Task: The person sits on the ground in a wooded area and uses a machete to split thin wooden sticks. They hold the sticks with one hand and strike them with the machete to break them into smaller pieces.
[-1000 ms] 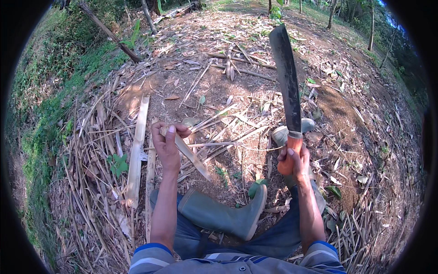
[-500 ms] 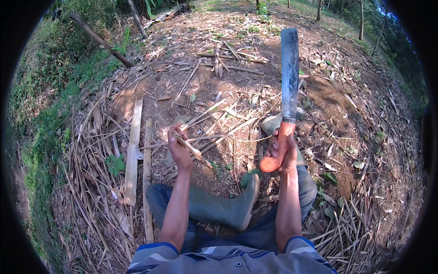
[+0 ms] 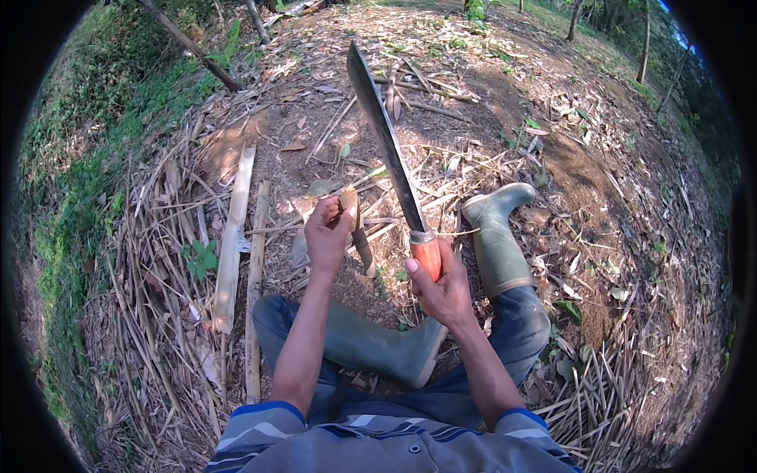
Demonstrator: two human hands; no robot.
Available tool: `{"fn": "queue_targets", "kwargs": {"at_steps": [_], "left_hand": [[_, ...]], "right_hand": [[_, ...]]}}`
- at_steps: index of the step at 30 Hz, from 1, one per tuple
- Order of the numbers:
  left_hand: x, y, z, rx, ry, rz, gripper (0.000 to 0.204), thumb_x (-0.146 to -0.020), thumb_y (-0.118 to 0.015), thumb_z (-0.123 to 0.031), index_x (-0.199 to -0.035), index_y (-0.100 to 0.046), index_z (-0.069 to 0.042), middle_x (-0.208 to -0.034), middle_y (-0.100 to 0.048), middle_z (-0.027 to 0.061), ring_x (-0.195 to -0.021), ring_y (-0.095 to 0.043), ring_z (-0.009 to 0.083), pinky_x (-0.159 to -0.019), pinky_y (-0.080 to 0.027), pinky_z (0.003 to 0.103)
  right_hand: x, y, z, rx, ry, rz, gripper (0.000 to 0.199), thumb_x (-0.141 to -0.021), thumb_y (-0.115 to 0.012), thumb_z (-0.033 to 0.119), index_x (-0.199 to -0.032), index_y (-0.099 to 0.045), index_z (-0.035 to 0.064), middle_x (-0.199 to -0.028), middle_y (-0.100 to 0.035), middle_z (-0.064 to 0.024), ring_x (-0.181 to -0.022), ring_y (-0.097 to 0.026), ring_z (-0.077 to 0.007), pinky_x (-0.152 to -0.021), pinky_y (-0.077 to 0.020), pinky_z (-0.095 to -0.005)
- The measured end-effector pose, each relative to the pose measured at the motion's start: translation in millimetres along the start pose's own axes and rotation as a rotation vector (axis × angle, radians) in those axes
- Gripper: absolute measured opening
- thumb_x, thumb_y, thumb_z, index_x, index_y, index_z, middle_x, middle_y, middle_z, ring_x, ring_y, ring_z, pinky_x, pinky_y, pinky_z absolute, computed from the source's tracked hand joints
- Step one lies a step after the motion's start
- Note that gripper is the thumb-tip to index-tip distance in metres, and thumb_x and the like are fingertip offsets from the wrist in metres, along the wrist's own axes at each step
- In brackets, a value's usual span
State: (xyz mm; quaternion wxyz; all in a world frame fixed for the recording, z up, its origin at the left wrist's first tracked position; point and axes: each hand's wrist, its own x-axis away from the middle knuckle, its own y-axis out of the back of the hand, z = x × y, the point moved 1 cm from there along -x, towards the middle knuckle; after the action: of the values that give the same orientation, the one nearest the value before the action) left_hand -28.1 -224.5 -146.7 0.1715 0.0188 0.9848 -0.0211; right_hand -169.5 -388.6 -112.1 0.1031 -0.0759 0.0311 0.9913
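Note:
My right hand [image 3: 445,292] is wrapped round the orange-red wooden handle of a machete [image 3: 386,142]. The machete's long dark blade points up and away, leaning to the left. Between the thumb and fingers of my left hand [image 3: 326,240] is a short piece of wood [image 3: 363,251], pale at its upper end and darker brown below. This piece slants down toward the ground, apart from the blade. Part of it is hidden behind my thumb.
Green rubber boots [image 3: 497,232] cover my feet, one leg folded across in front. To my left lie a split pale plank [image 3: 234,244], a pole [image 3: 256,292] and a heap of thin sticks [image 3: 150,315]. Cut strips [image 3: 595,410] lie at the lower right. Dry leaves litter the ground.
The machete has swung left, its blade turned more edge-on and nearer my left hand. My left hand has moved slightly right and turned the wood piece more upright.

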Motion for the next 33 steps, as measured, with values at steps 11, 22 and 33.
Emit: {"fn": "queue_targets", "kwargs": {"at_steps": [11, 22, 33], "left_hand": [[11, 8, 2, -0.019, 0.005, -0.03, 0.018, -0.084, -0.065, -0.004, -0.101, -0.059, 0.001, -0.091, -0.06, 0.001, -0.078, -0.055, 0.0069, -0.07, -0.046, 0.021], [17, 16, -15, 0.002, 0.087, 0.044, 0.021, -0.086, -0.068, -0.014, -0.096, -0.064, 0.003, -0.079, -0.063, 0.0011, -0.074, -0.057, 0.0064, -0.071, -0.046, 0.022], [36, 89, -26, -0.299, 0.096, -0.274, 0.037, -0.084, -0.07, -0.022, -0.108, -0.053, 0.001, -0.097, -0.059, 0.01, -0.087, -0.056, 0.0151, -0.077, -0.048, 0.027]], "right_hand": [[-15, -36, 17, 0.349, 0.079, 0.054, 0.038, -0.087, -0.063, 0.03, -0.103, -0.052, -0.0018, -0.067, -0.061, -0.0217, -0.063, -0.065, -0.0366, -0.055, -0.0485, -0.0412], [-16, -26, 32, 0.338, -0.008, 0.157, 0.039, -0.087, -0.061, 0.034, -0.102, -0.052, -0.0014, -0.062, -0.058, -0.0199, -0.059, -0.062, -0.036, -0.054, -0.0458, -0.0425], [-25, -38, 32, 0.565, -0.148, 0.342, 0.046, -0.087, -0.06, 0.039, -0.104, -0.051, -0.0031, -0.067, -0.059, -0.0248, -0.068, -0.064, -0.0398, -0.06, -0.0457, -0.0478]]}}
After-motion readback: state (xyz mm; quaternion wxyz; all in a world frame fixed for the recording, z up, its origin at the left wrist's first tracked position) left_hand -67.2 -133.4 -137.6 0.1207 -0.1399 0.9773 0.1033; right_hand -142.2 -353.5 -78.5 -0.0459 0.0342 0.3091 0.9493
